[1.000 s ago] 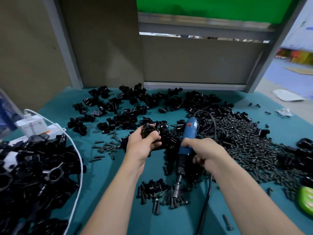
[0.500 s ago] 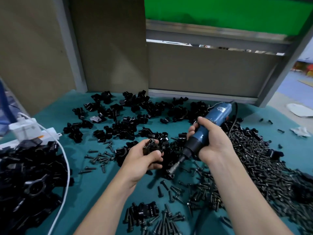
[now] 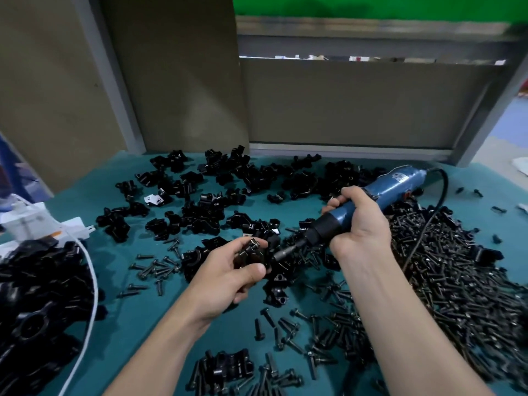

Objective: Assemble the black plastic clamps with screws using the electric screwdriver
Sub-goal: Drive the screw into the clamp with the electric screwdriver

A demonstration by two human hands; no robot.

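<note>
Left hand grips black clamp. Right hand grips blue electric screwdriver, bit at clamp. Its label blurred, unreadable.

One black plastic clamp is gripped in the left hand, centre of scene, a screw head seen on its top. The blue electric screwdriver is held in the right hand, tilted, rear end up and far right, black nose and metal bit pointed down-left, the bit tip set against the clamp's right side. Loose clamps are scattered across the far side. Black screws are heaped at right, with a thinner scatter noted left of the held clamp.
</note>
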